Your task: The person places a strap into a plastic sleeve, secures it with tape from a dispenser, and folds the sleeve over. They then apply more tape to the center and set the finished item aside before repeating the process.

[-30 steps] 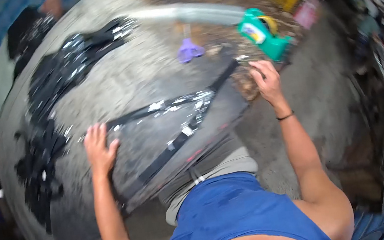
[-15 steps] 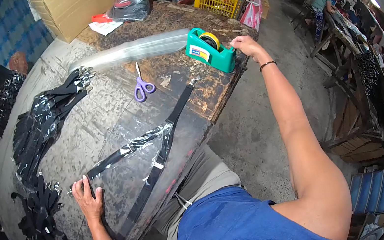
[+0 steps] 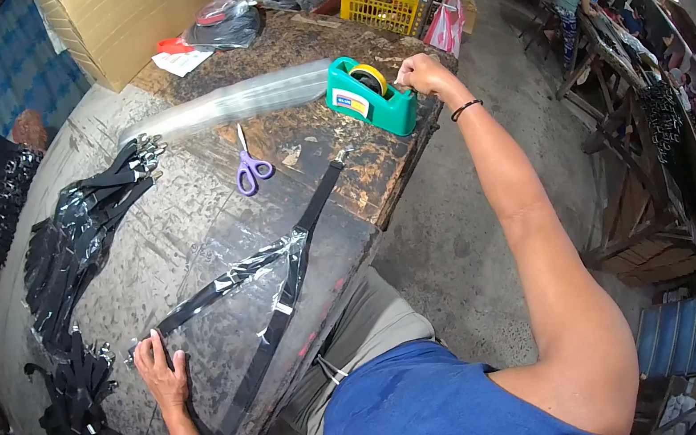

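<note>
My left hand lies flat on the table, fingers stretched out, fingertips at the lower-left end of a pair of black suspenders. The suspenders are spread in a Y shape, with a metal clip at the upper end and clear plastic over part of the straps. My right hand is at the cutter end of a green tape dispenser, thumb and fingers pinched together. Whatever they pinch is too small to see. A yellow-cored tape roll sits in the dispenser. Purple-handled scissors lie left of it.
Clear plastic sleeves lie behind the scissors. Bundles of black suspenders cover the table's left side. At the back stand a cardboard box and a yellow crate. A person works at another bench, far right.
My right hand has moved slightly left, from just beyond the dispenser's end onto it, still pinched. My left hand stays at the strap end. The whole view has shifted a little.
</note>
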`<action>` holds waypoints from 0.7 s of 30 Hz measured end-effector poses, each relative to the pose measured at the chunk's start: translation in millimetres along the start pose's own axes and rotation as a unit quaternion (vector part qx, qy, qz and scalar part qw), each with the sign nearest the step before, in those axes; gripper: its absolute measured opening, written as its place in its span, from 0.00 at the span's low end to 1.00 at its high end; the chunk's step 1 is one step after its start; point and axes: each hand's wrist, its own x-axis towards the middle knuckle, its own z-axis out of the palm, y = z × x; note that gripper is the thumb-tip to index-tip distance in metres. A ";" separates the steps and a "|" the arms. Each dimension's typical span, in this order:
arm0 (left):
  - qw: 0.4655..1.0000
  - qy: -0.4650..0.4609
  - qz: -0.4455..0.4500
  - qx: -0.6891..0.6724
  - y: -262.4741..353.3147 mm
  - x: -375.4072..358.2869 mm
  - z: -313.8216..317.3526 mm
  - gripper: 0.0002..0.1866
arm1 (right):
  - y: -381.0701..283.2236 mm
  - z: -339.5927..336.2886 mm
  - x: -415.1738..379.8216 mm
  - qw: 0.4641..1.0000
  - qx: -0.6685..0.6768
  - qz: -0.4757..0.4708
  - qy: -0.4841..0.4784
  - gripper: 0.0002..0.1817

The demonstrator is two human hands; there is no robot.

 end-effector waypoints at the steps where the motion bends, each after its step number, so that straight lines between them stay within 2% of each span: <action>1: 1.000 0.000 0.002 -0.001 -0.3 0.2 0.5 0.35 | 4.8 0.7 -3.8 0.999 0.026 -0.017 0.008 0.10; 2: 1.000 0.003 0.004 0.001 -0.9 -0.4 1.0 0.35 | 10.9 2.8 -7.1 1.000 0.025 -0.016 0.009 0.10; 4: 1.000 0.007 0.005 0.002 -1.2 -0.5 1.2 0.35 | 21.5 6.7 -15.8 0.981 0.186 0.034 0.047 0.17; 5: 1.000 0.006 0.006 0.002 -1.1 -0.4 0.7 0.35 | 26.5 6.0 -19.7 0.973 0.225 0.043 0.025 0.24; 9: 1.000 0.004 0.003 0.001 0.5 0.2 -0.5 0.35 | 22.2 4.8 -43.6 0.956 0.275 0.105 0.005 0.22; 15: 1.000 0.004 0.006 -0.004 -2.6 -0.1 1.8 0.35 | 34.5 12.0 -48.8 0.917 0.383 0.114 -0.004 0.21; 19: 1.000 -0.001 0.004 -0.002 -1.9 0.2 1.3 0.35 | 48.5 20.3 -41.1 0.936 0.344 0.074 0.004 0.24; 21: 1.000 0.000 0.008 0.006 -5.4 -0.2 3.5 0.34 | 63.3 28.4 -24.3 0.975 0.216 -0.038 0.042 0.28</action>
